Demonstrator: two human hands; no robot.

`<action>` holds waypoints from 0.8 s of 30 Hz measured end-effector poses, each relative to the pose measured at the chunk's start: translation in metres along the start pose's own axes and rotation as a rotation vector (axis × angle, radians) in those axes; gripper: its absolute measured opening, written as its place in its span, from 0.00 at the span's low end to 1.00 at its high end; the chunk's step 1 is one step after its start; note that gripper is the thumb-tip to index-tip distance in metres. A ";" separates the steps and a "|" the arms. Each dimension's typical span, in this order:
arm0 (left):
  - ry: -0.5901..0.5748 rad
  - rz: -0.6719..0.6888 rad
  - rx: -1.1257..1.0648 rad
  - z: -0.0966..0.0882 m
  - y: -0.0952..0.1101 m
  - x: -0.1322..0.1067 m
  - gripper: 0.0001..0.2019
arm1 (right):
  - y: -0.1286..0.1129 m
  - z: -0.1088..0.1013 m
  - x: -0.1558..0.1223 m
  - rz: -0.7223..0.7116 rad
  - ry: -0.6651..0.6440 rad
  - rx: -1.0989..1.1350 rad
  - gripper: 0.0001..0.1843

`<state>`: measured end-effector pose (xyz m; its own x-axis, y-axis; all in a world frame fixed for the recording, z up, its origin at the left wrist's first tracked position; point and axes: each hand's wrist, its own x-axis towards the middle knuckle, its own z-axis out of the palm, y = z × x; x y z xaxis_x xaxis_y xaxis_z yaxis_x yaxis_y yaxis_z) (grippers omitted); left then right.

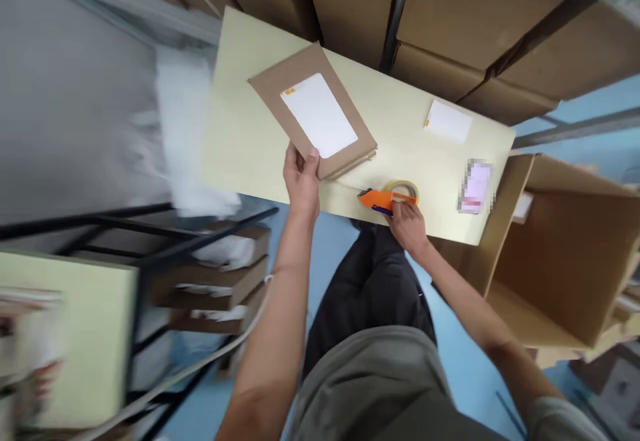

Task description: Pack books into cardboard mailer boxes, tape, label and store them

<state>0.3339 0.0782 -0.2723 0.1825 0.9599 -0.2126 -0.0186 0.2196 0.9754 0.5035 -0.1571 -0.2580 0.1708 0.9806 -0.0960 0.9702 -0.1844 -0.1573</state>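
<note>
A flat brown cardboard package [280, 87] with a white label [320, 115] lies at an angle over the table. My left hand [303, 181] is closed on its near corner, the thumb on top. In my right hand [407, 224], near the table's front edge, is an orange tape dispenser [379, 199] with a blue part underneath. Its yellow-rimmed tape roll [418, 193] sits just beyond my fingers. A thin, pale strip seems to run from the dispenser's tip towards the package; whether it sticks there I cannot tell.
The pale yellow table [240, 127] also bears a white card [449, 121] and a blurred-out phone-like object [476, 187]. Large cartons [350, 21] line the back. An open cardboard box [565, 261] stands at the right. A white cable [220, 351] hangs left of my arm.
</note>
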 end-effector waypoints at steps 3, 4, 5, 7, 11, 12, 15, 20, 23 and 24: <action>-0.050 -0.056 0.172 -0.010 0.009 -0.006 0.47 | -0.016 0.002 -0.002 0.001 -0.064 0.104 0.09; -0.065 -0.060 0.232 -0.010 0.011 -0.008 0.47 | -0.019 0.001 -0.003 0.013 -0.085 0.130 0.10; -0.082 -0.055 0.280 -0.008 0.012 -0.010 0.47 | -0.020 0.000 -0.003 0.027 -0.107 0.149 0.10; -0.103 -0.033 0.336 -0.003 0.014 -0.013 0.46 | -0.019 -0.004 -0.002 0.044 -0.151 0.177 0.10; -0.111 -0.017 0.395 0.001 0.017 -0.014 0.44 | -0.014 -0.017 -0.001 0.027 -0.215 0.203 0.11; -0.109 -0.018 0.411 0.002 0.017 -0.014 0.44 | -0.012 -0.020 -0.001 0.019 -0.229 0.201 0.12; -0.099 -0.015 0.439 0.003 0.015 -0.015 0.43 | -0.006 -0.027 -0.004 -0.004 -0.270 0.188 0.11; -0.068 0.019 0.479 0.009 0.003 -0.019 0.46 | 0.015 -0.033 -0.007 -0.024 -0.270 0.171 0.11; -0.053 0.026 0.470 0.012 -0.004 -0.020 0.48 | 0.040 -0.037 -0.015 -0.002 -0.244 0.133 0.10; -0.048 0.022 0.458 0.012 -0.005 -0.020 0.47 | 0.051 -0.039 -0.020 0.024 -0.236 0.112 0.10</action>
<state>0.3419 0.0554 -0.2724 0.2327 0.9520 -0.1991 0.4115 0.0891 0.9070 0.5558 -0.1837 -0.2260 0.1356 0.9359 -0.3252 0.9392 -0.2260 -0.2587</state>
